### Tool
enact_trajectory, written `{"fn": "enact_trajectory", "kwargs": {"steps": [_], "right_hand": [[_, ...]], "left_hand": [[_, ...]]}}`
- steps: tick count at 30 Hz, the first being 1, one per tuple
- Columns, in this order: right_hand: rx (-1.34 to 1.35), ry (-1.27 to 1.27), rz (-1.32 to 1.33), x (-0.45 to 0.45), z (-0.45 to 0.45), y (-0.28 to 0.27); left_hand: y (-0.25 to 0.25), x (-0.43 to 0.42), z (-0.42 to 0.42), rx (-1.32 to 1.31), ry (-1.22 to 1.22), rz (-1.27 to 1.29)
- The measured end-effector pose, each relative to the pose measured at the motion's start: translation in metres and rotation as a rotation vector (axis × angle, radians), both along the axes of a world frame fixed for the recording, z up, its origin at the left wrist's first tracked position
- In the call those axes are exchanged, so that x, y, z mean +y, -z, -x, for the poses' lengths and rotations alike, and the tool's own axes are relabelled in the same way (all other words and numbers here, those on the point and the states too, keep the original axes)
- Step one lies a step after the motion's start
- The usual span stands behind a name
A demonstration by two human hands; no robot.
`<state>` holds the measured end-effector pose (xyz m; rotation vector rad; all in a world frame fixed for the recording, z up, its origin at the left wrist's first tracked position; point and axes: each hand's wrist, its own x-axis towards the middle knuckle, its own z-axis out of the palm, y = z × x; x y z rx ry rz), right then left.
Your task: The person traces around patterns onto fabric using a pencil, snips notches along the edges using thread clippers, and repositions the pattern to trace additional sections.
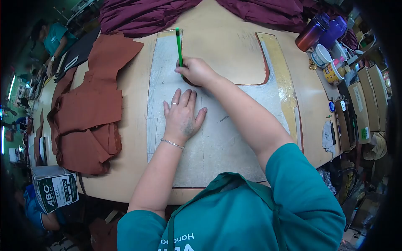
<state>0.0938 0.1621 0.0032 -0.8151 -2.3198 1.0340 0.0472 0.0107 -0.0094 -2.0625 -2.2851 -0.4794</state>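
Observation:
A large grey pattern sheet (234,138) with a U-shaped cutout at its far side lies on the table, with thin rust-coloured edges showing beneath it. My left hand (183,115) rests flat on the sheet, fingers spread, left of its middle. Just beyond it, my right hand (196,72) grips a green pencil (179,48) at the left inner edge of the cutout. The pencil stands nearly upright; its lower end is hidden by my fingers.
Rust-coloured cloth (90,108) is piled at the left. Maroon fabric (146,14) lies along the far side. Bottles (312,32), tubs (333,73) and cardboard boxes (360,100) stand at the right. A co-worker (56,39) is at the far left.

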Motion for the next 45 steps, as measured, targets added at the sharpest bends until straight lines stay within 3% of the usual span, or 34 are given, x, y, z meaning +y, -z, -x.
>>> {"fn": "enact_trajectory", "kwargs": {"steps": [2,11,12,15,18,21,24,29,33,35,40,45], "right_hand": [[0.073,0.052,0.012,0.003,0.006,0.002],[-0.143,-0.037,0.042,-0.001,-0.070,-0.016],[-0.152,-0.032,0.099,-0.004,-0.062,-0.016],[0.014,-0.051,-0.071,-0.008,-0.021,-0.001],[0.066,0.095,0.023,-0.007,0.001,-0.003],[0.015,0.048,0.049,-0.005,-0.009,0.003],[-0.197,-0.006,-0.030,-0.011,-0.060,-0.017],[0.080,0.219,0.187,0.009,-0.113,0.012],[0.087,0.290,0.149,0.010,-0.111,0.023],[0.030,0.314,0.099,0.008,-0.107,0.018],[-0.104,0.426,-0.022,0.008,-0.139,0.007],[-0.094,0.402,0.131,0.040,-0.219,0.005]], "left_hand": [[0.002,0.000,0.001,0.011,-0.004,-0.008],[0.001,-0.001,0.000,-0.001,-0.003,0.005],[0.001,0.000,0.000,0.004,0.000,0.004],[0.001,0.000,-0.001,0.025,0.004,-0.004],[-0.001,0.000,-0.001,0.020,-0.001,0.008],[0.000,0.001,-0.003,0.025,-0.002,0.004],[0.003,0.000,0.000,0.042,0.001,0.003],[-0.004,0.002,-0.005,0.016,0.013,-0.046],[-0.010,0.022,-0.046,-0.109,0.353,-0.184],[-0.016,0.031,-0.082,-0.227,0.494,-0.095],[-0.007,0.030,-0.110,-0.023,0.317,0.083],[-0.009,0.030,-0.113,0.017,0.317,0.060]]}}
